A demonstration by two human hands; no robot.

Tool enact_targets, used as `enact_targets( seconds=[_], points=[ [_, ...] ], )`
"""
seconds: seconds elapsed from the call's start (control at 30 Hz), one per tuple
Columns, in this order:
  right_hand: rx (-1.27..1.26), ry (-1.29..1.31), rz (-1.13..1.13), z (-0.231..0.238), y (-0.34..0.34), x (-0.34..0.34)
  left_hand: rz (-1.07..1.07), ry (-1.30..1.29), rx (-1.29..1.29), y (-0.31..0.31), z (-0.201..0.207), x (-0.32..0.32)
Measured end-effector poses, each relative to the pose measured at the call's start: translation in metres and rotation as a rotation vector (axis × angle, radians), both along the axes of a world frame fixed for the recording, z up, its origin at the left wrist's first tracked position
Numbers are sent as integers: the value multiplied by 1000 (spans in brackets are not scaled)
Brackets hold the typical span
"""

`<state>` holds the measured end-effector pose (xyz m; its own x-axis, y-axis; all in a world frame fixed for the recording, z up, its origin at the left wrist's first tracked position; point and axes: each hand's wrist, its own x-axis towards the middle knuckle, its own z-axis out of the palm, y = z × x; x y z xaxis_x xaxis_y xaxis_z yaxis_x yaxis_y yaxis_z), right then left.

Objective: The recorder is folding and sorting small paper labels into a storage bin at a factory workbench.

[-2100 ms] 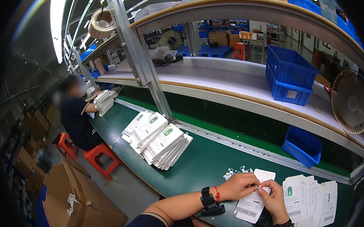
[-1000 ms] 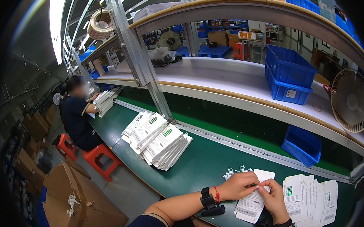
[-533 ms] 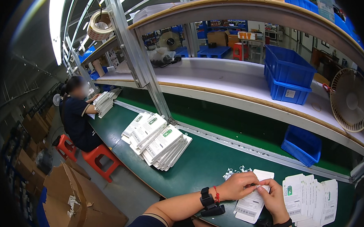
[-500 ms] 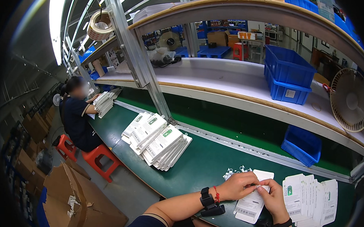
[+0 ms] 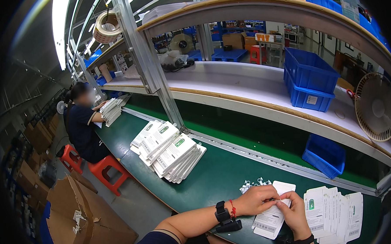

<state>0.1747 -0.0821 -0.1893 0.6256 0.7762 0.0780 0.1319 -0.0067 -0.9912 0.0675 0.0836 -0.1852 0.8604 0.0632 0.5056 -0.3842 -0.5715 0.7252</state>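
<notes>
My left hand (image 5: 259, 199) reaches in from the left with its fingers pinched together at the top end of a flat white box (image 5: 269, 222). What sits between those fingertips is too small to make out. On the other side, my right hand (image 5: 296, 213) grips the upper edge of this box, thumb on its printed face. Another flat white box (image 5: 284, 187) lies partly behind my hands. Small white plastic hooks (image 5: 247, 187) are heaped just beyond my left hand. To the right, several flat white boxes (image 5: 318, 210) lie overlapping in a fanned row.
Stacked white boxes (image 5: 176, 153) stand farther left on the green table (image 5: 219, 171). A blue bin (image 5: 323, 155) sits behind the table edge, below a shelf with blue bins (image 5: 310, 80) and a fan (image 5: 375, 107). A person (image 5: 82, 122) works at far left; a cardboard carton (image 5: 84, 218) stands nearby.
Both hands keep nearly the same place at the top of the box. The box has shifted very slightly; nothing else visibly differs.
</notes>
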Motion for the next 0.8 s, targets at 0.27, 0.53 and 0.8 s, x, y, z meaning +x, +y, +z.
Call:
enact_targets(
  seconds=[0.27,0.53,0.8],
  points=[
    [-8,10,-6,3,-1,0,5,20,11,0,-1,0],
    [-19,6,6,6,0,-1,4,12,30,1,-1,0],
    [-34,-20,14,9,-2,-1,6,28,20,1,-1,0]
  ],
)
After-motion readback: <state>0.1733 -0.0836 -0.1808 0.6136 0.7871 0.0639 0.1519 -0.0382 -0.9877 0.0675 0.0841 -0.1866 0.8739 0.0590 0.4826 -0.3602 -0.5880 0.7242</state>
